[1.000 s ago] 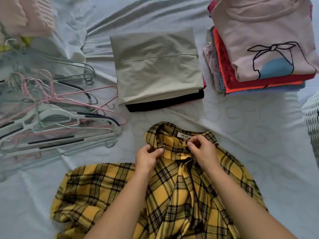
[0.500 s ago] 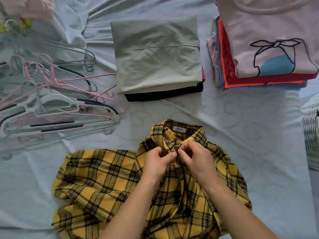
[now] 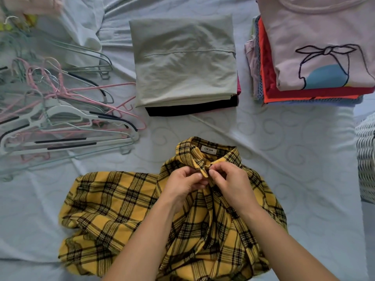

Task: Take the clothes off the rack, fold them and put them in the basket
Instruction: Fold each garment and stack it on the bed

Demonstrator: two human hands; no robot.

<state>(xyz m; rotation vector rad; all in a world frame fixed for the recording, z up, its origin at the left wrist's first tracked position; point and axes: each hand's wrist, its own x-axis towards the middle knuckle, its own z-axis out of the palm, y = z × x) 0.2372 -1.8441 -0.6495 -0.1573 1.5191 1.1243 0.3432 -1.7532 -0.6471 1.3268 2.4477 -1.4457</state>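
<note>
— Hands?
— Left hand (image 3: 182,184) and right hand (image 3: 230,182) close together, fingers curled, both pinching the front edges of a yellow plaid shirt (image 3: 113,203) just below its collar (image 3: 192,155). Thumbs almost touching at the neck opening.

— And the shirt?
— Spread front-up and rumpled on a pale bed sheet (image 3: 284,155), collar pointing away, white label visible inside the neck. One sleeve bunched out to the left; lower part crumpled under the forearms.

— Further out?
— Beyond the collar, apart from it, a folded beige garment (image 3: 182,61) on top of a black one (image 3: 190,108), a sliver of magenta showing at the right edge. To the right, a taller stack of folded clothes (image 3: 267,82), topped by a pink T-shirt (image 3: 316,33) with a bow drawing. On the left, a tangled heap of hangers (image 3: 60,118), pink, white and grey. At the far right edge, part of a white woven basket (image 3: 366,159).
</note>
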